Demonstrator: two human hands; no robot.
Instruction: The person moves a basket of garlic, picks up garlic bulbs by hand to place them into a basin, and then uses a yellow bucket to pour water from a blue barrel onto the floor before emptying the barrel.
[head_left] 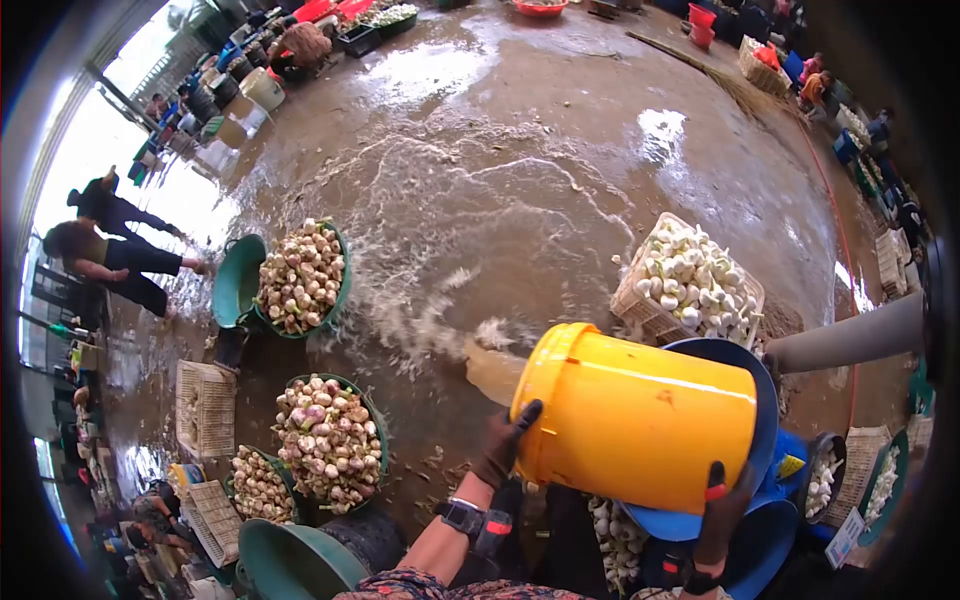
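Observation:
A large yellow bucket [640, 415] lies tilted on its side in the air, its mouth facing left. Brown water [495, 372] pours from the mouth and splashes over the wet floor. My left hand [508, 442], in a dark glove, grips the bucket at its rim end. Toward the base, my right hand [725, 515], also gloved, holds the bucket from below. Just beyond the bucket stands a plastic basket [640, 312] heaped with white garlic bulbs. Blue tubs [765, 535] sit beneath and behind my right hand. More garlic bulbs [615, 540] show under the bucket.
Green tubs [347, 285] heaped with purplish garlic stand at left. A green tub [290, 560] is near my left arm. A grey pipe [850, 335] juts in from the right. Two people [120, 250] walk at far left. Puddles [430, 75] cover the floor.

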